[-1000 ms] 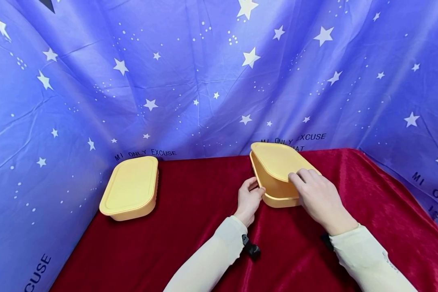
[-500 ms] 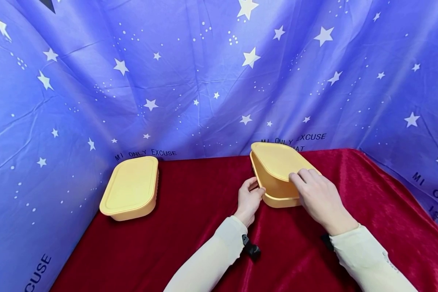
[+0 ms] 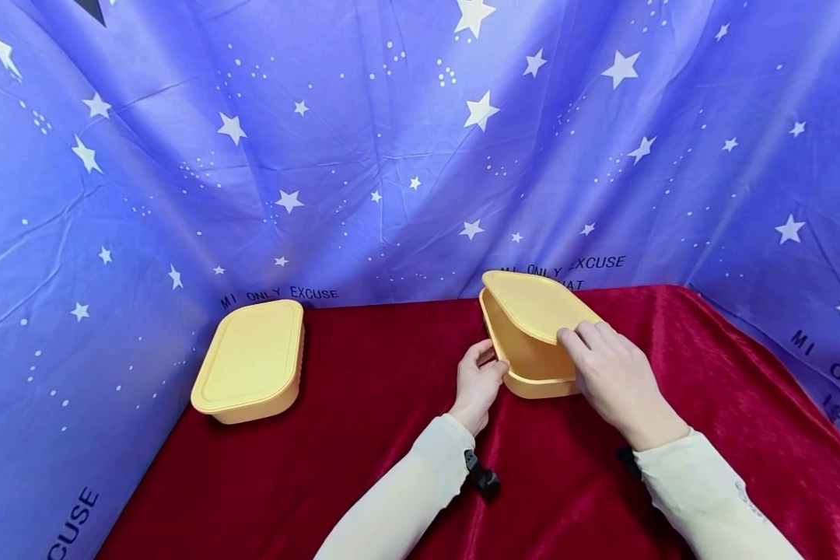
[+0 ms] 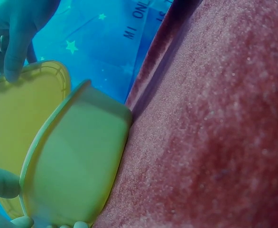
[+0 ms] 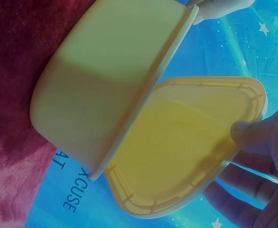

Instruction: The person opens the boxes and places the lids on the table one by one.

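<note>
A yellow food container [image 3: 542, 387] stands on the red cloth at right of centre, its matching lid [image 3: 542, 302] tilted over it. The lid's near edge is raised, leaving a gap into the container, while its far end stays near the back rim. My left hand [image 3: 477, 389] grips the container's near left corner, thumb at the rim. With thumb and fingers, my right hand [image 3: 619, 381] pinches the raised edge of the lid. The right wrist view shows the lid's ridged underside [image 5: 181, 142] beside the container's outer wall [image 5: 106, 66].
A second yellow container with its lid on [image 3: 252, 362] sits at the left of the red velvet cloth [image 3: 385, 373]. Behind and at both sides hangs a blue curtain [image 3: 364, 140] with white stars, close to the table's back edge.
My right hand has shifted slightly up and right, and the near edge of the lid has risen a little with it. The left hand and both containers stay in place.
</note>
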Demonstrator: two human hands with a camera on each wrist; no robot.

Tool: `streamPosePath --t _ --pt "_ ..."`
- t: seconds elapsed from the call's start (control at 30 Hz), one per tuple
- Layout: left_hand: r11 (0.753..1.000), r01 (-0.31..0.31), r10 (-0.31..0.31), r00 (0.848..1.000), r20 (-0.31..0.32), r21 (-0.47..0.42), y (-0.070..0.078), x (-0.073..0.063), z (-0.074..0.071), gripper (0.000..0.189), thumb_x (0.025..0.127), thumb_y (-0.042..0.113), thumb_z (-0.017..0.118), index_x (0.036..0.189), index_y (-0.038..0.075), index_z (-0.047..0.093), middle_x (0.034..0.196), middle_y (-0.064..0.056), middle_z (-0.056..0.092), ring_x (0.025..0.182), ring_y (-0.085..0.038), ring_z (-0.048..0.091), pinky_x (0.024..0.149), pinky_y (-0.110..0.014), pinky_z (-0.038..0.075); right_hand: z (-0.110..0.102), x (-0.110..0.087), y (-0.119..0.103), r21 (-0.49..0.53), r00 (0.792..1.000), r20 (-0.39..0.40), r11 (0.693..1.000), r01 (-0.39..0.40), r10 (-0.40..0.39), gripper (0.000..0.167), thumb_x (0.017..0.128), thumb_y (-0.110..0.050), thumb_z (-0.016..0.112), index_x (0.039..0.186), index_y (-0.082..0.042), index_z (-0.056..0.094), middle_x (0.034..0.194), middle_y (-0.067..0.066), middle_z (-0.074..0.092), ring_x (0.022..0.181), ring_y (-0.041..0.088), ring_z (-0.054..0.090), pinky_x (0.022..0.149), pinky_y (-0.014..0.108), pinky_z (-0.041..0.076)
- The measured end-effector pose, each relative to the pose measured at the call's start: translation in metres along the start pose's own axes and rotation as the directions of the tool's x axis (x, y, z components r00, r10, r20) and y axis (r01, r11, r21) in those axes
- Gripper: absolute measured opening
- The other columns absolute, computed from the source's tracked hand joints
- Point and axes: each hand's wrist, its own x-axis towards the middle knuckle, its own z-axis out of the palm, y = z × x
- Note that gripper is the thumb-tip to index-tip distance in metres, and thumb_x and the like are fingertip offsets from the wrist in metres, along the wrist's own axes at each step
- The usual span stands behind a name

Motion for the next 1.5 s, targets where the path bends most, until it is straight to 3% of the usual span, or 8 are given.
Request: streamPosePath --t 0.53,0.83,0.97,1.2,1.5 --pt "1.000 -0.001 0.001 1.000 0.005 0.012 -0.0006 0.0004 -0.0001 0.050 0.080 -0.004 0.063 0.129 0.001 0.055 0.119 -0.016 0.058 0.094 -0.017 0.061 0.081 -0.036 0.052 -0.0010 -0.0006 0.0019 0.008 0.999 -0.041 1.000 -0.024 0.024 0.032 0.069 0.013 0.053 0.098 0.000 0.056 0.080 0.014 0.051 0.071 0.036 0.051 0.046 0.043 0.042" --pt "1.000 -0.007 0.007 1.000 0.005 0.013 -0.0005 -0.0001 -0.0003 0.049 0.080 -0.004 0.064 0.128 0.002 0.056 0.120 -0.016 0.059 0.094 -0.017 0.061 0.080 -0.035 0.052 -0.0020 -0.0009 0.0042 0.022 0.997 -0.064 0.999 -0.030 0.031 0.022 0.081 0.005 0.043 0.099 0.001 0.056 0.080 0.014 0.051 0.071 0.036 0.051 0.048 0.044 0.043" --pt "1.000 -0.007 0.007 1.000 0.008 0.013 -0.0002 0.0001 -0.0004 0.048 0.081 -0.003 0.064 0.128 0.002 0.056 0.119 -0.014 0.059 0.095 -0.017 0.061 0.080 -0.035 0.052 -0.0020 -0.0013 0.0050 0.024 0.996 -0.077 0.999 -0.036 0.038 0.024 0.078 0.008 0.050 0.099 0.001 0.057 0.081 0.014 0.051 0.071 0.036 0.051 0.048 0.044 0.043" --pt "1.000 -0.004 0.004 1.000 0.009 0.013 -0.0006 0.0006 -0.0007 0.048 0.081 -0.003 0.064 0.128 0.004 0.056 0.118 -0.012 0.059 0.096 -0.018 0.061 0.081 -0.035 0.052 -0.0028 -0.0021 0.0062 0.024 0.995 -0.078 0.997 -0.067 0.068 0.022 0.081 0.006 0.051 0.100 0.000 0.057 0.082 0.014 0.052 0.074 0.036 0.051 0.049 0.046 0.046" --pt "1.000 -0.001 0.001 1.000 -0.004 0.007 -0.0007 0.0000 -0.0003 0.046 0.080 -0.004 0.064 0.125 0.005 0.058 0.114 -0.010 0.059 0.093 -0.017 0.062 0.079 -0.035 0.052 -0.0033 -0.0029 0.0069 0.010 0.994 -0.059 0.995 -0.095 0.095 0.020 0.088 0.000 0.042 0.101 -0.001 0.057 0.082 0.013 0.052 0.075 0.035 0.051 0.046 0.047 0.047"
